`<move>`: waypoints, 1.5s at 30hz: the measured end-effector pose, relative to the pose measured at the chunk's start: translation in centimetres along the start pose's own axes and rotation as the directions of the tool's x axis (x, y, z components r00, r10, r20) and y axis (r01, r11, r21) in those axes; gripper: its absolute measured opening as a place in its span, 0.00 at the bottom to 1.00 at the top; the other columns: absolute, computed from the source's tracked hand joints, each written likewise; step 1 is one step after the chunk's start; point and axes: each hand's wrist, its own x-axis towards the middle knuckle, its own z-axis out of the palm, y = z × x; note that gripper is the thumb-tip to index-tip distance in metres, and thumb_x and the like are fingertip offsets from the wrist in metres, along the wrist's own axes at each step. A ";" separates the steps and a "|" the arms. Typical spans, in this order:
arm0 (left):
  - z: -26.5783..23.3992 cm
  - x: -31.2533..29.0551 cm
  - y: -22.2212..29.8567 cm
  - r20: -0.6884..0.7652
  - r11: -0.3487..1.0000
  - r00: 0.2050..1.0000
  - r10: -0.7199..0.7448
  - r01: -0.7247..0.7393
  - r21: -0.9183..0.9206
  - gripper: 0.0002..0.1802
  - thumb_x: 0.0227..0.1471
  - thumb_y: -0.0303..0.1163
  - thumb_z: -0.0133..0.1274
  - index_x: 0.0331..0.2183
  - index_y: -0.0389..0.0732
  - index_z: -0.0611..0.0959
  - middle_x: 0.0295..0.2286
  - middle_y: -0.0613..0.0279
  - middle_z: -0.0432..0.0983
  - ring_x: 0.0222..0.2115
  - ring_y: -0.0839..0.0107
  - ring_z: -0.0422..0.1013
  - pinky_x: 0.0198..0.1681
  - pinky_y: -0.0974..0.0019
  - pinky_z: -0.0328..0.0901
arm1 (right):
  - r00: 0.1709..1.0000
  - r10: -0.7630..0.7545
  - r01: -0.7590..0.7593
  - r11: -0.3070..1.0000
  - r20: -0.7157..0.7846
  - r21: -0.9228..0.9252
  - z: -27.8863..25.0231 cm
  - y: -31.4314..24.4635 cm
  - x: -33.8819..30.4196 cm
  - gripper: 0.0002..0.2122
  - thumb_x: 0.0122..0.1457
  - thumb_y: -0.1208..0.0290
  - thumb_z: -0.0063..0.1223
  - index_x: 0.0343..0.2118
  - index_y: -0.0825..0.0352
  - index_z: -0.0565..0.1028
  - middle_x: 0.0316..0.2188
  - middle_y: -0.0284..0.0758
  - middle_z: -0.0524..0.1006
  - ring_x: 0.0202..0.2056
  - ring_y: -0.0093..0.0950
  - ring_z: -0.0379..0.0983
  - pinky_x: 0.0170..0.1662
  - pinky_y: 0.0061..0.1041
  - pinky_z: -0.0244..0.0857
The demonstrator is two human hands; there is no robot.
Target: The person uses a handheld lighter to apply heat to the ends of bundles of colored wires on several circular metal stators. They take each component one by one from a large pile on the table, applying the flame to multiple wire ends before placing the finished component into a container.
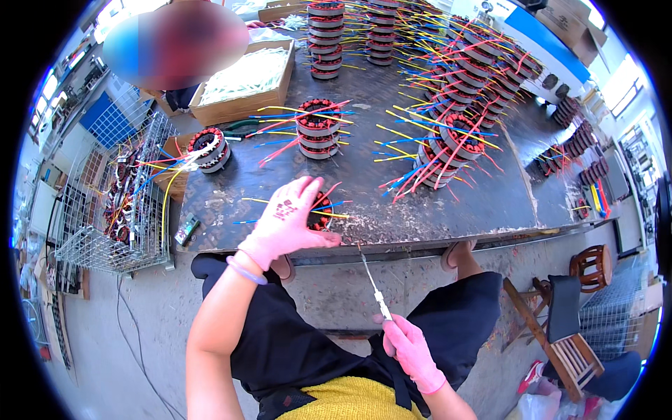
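Observation:
My left hand (285,222), in a pink glove, curves round a motor stator (320,215) near the table's front edge, thumb on the near side and fingers on the far side. Yellow, blue and red wires stick out of this stator, and the glove hides much of it. In front of the table edge, my right hand (411,350), also gloved in pink, is closed on the white handle of a thin metal-shafted tool (379,297). The tool's tip points up toward the edge, apart from the stator.
Beyond my left hand stand a short stator stack (318,143) and a single stator (208,150) with white cord. Taller stacks (462,84) bristle with wires at right. A cardboard box (276,94) holds pale pieces. A wire basket (112,245) flanks the table; a wooden chair (560,350) stands right.

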 end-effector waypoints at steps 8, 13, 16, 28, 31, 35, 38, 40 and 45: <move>-1.3 -0.2 -1.0 0.073 0.991 0.995 0.070 -0.061 -0.117 0.54 0.32 0.44 0.73 0.60 0.37 0.68 0.53 0.48 0.69 0.53 0.49 0.67 0.58 0.55 0.62 | 0.998 -0.002 -0.004 0.996 0.063 0.090 0.5 1.0 0.4 0.16 0.69 0.62 0.46 0.48 0.71 0.75 0.17 0.24 0.66 0.20 0.14 0.59 0.25 0.18 0.56; -0.8 -0.2 -0.5 0.083 0.990 0.994 0.066 -0.056 -0.127 0.54 0.32 0.43 0.73 0.60 0.39 0.68 0.54 0.48 0.67 0.55 0.48 0.65 0.60 0.55 0.60 | 0.999 0.000 -0.002 0.999 0.051 0.035 0.7 1.3 0.4 0.16 0.69 0.62 0.46 0.48 0.71 0.75 0.17 0.24 0.66 0.20 0.14 0.59 0.25 0.18 0.56; -0.7 -0.4 -0.7 0.063 0.990 0.994 0.092 -0.084 -0.115 0.55 0.31 0.43 0.73 0.60 0.40 0.68 0.55 0.48 0.66 0.56 0.48 0.64 0.60 0.55 0.59 | 0.999 -0.006 0.005 1.000 0.043 0.018 0.6 1.0 0.3 0.15 0.70 0.62 0.46 0.48 0.70 0.75 0.17 0.24 0.66 0.20 0.14 0.59 0.25 0.18 0.57; -1.1 -0.2 -0.5 0.098 0.990 0.991 0.087 -0.076 -0.119 0.55 0.30 0.41 0.73 0.61 0.41 0.68 0.55 0.50 0.66 0.56 0.49 0.64 0.60 0.55 0.59 | 0.999 -0.023 0.020 0.997 0.043 0.071 0.7 1.3 0.3 0.15 0.69 0.64 0.46 0.50 0.70 0.74 0.18 0.21 0.64 0.20 0.12 0.55 0.23 0.14 0.47; -1.0 -0.2 -0.5 0.100 0.990 0.991 0.088 -0.076 -0.118 0.55 0.30 0.41 0.73 0.61 0.41 0.68 0.55 0.50 0.66 0.56 0.49 0.64 0.60 0.54 0.59 | 0.998 -0.035 0.032 0.998 0.047 0.058 0.6 1.7 0.4 0.15 0.69 0.64 0.46 0.50 0.70 0.74 0.18 0.21 0.64 0.20 0.11 0.55 0.23 0.14 0.47; -0.9 -0.3 -0.8 0.091 0.990 0.991 0.098 -0.088 -0.114 0.55 0.30 0.41 0.73 0.61 0.42 0.68 0.55 0.50 0.66 0.56 0.49 0.64 0.61 0.54 0.59 | 0.999 -0.008 0.007 1.000 0.045 0.029 0.8 0.3 0.1 0.15 0.69 0.65 0.45 0.50 0.70 0.74 0.18 0.21 0.64 0.19 0.11 0.55 0.23 0.14 0.47; -0.8 -0.2 -0.8 0.088 0.989 0.991 0.103 -0.092 -0.118 0.55 0.30 0.41 0.73 0.60 0.41 0.68 0.55 0.49 0.67 0.56 0.49 0.64 0.61 0.54 0.59 | 0.999 0.000 -0.002 0.999 0.037 0.052 0.9 0.5 0.1 0.15 0.69 0.65 0.45 0.50 0.69 0.75 0.18 0.22 0.65 0.19 0.11 0.55 0.22 0.14 0.48; -1.1 -0.2 -0.5 0.102 0.989 0.991 0.092 -0.079 -0.128 0.55 0.30 0.42 0.73 0.60 0.40 0.68 0.54 0.49 0.67 0.56 0.49 0.64 0.60 0.54 0.59 | 0.999 -0.004 0.002 0.999 0.033 0.051 0.8 0.9 0.2 0.15 0.69 0.65 0.45 0.50 0.69 0.75 0.18 0.22 0.65 0.19 0.11 0.55 0.22 0.14 0.48; -1.2 -0.1 -0.4 0.103 0.990 0.991 0.089 -0.077 -0.121 0.54 0.30 0.42 0.73 0.60 0.39 0.68 0.54 0.50 0.67 0.55 0.49 0.65 0.59 0.54 0.59 | 0.999 0.018 -0.018 1.000 0.031 -0.003 0.9 -0.2 0.0 0.15 0.69 0.65 0.45 0.50 0.69 0.75 0.18 0.22 0.66 0.19 0.11 0.55 0.22 0.14 0.48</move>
